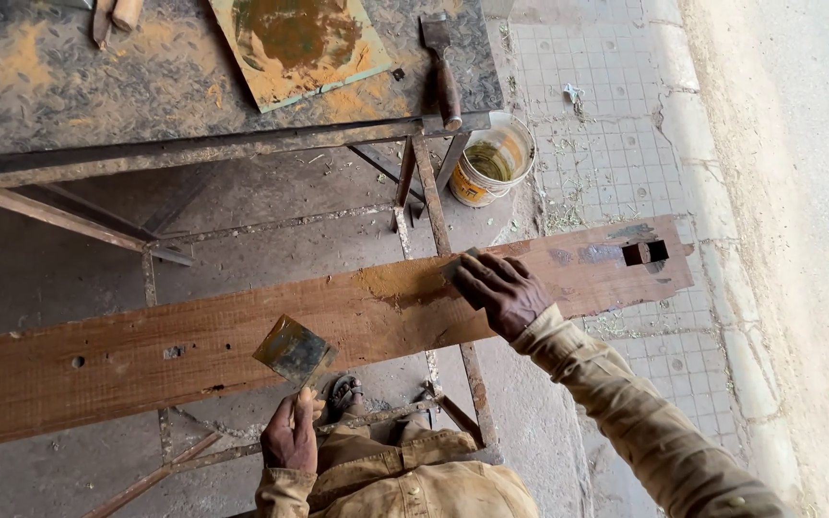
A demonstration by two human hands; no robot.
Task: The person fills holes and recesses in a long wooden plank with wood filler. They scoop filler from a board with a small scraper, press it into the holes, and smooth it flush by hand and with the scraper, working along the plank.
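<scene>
Plank (194, 350) spans the metal frame (429, 192), long axis running left-low to right-high, notched end (645, 252) right. Right hand (499, 291) lies on the plank's middle, fingers together pressing a tool I cannot identify. Left hand (290, 436), at the plank's near edge, clamps a flat scraper (293, 351), blade over wood. Bucket (491, 161) and chisel (441, 72) lie beyond the plank.
</scene>
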